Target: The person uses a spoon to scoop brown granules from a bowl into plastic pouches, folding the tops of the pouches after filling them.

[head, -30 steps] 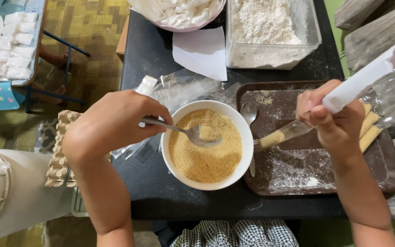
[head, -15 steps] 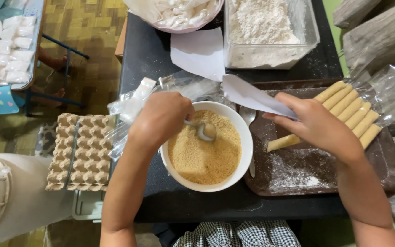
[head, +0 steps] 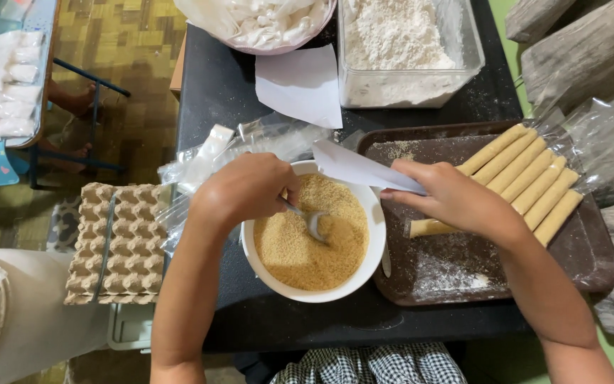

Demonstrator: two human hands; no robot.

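My left hand (head: 244,192) grips a metal spoon (head: 311,224) whose bowl rests in the breadcrumbs of a white bowl (head: 371,213). My right hand (head: 456,199) hovers over the left part of a dark brown tray (head: 463,284), pinching a white paper sheet (head: 357,167) that reaches over the bowl's rim. Under that hand lies a single pale roll (head: 428,227). Several more rolls (head: 527,178) lie side by side at the tray's far right.
A clear tub of flour (head: 406,50) and a bowl of white dough-like stuff (head: 257,21) stand at the back of the black table (head: 286,327). A white paper (head: 300,85) and crumpled plastic bags (head: 250,142) lie between. A cardboard egg tray (head: 115,242) sits left.
My right hand moved from the tray's right side, holding a roll, toward the bowl with the paper. My left hand shifted right and turned the spoon in the crumbs.
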